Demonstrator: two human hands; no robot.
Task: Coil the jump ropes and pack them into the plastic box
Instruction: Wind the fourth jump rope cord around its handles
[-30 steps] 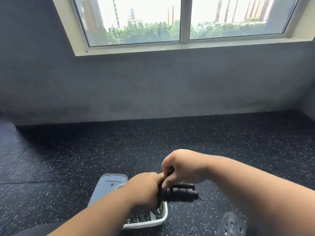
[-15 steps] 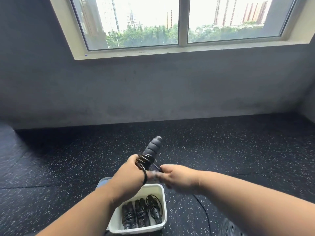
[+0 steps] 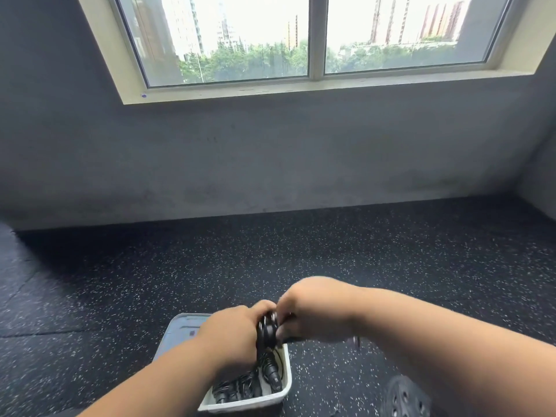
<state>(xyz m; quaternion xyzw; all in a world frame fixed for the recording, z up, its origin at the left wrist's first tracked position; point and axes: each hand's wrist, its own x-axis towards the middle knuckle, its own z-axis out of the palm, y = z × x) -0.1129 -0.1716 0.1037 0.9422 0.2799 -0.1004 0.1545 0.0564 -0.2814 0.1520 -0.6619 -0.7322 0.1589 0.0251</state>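
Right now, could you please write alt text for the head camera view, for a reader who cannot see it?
Two bare hands, the left hand and the right hand, meet over a white plastic box, gripping a black coiled jump rope between them. More coiled ropes lie inside the box, which stands on a dark speckled floor below a window.

Bright window (image 3: 310,37) backlights dim room; right hand (image 3: 316,314) motion-blurred.

Black ropes (image 3: 240,389) – white box (image 3: 287,377) – black white-speckled floor (image 3: 180,266).
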